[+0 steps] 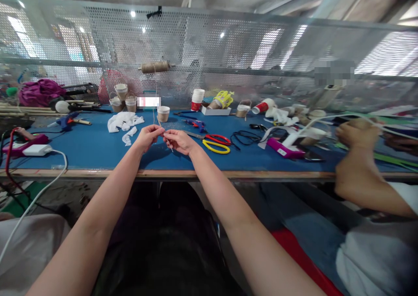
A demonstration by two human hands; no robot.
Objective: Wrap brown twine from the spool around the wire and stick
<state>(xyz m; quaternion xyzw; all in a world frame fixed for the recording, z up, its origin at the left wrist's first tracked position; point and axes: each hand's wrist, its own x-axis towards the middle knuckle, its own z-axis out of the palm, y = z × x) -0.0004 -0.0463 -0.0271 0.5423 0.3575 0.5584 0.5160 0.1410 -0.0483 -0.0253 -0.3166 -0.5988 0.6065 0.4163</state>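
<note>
Over the front of the blue table [98, 152], my left hand [149, 137] and my right hand [179, 141] meet, fingertips pinched together on a thin strand of twine [158, 120]. The strand runs up toward a twine spool [156, 67] mounted on the mesh panel, and a short end pokes out below my right fingers. A small twine-wrapped cup [163, 114] stands just behind my hands. Right of my right hand lie scissors [207, 139] with one red and one yellow handle. White lace [123, 120] is bunched to the left of my left hand.
Blue glue guns [196, 124] [66, 120] lie at the back and left. Wrapped cups [121, 91] and red-and-white paper cups [197, 100] stand along the mesh. Purple power strips [284, 148] and cables sit on both sides. A co-worker's arm [359, 156] is at right.
</note>
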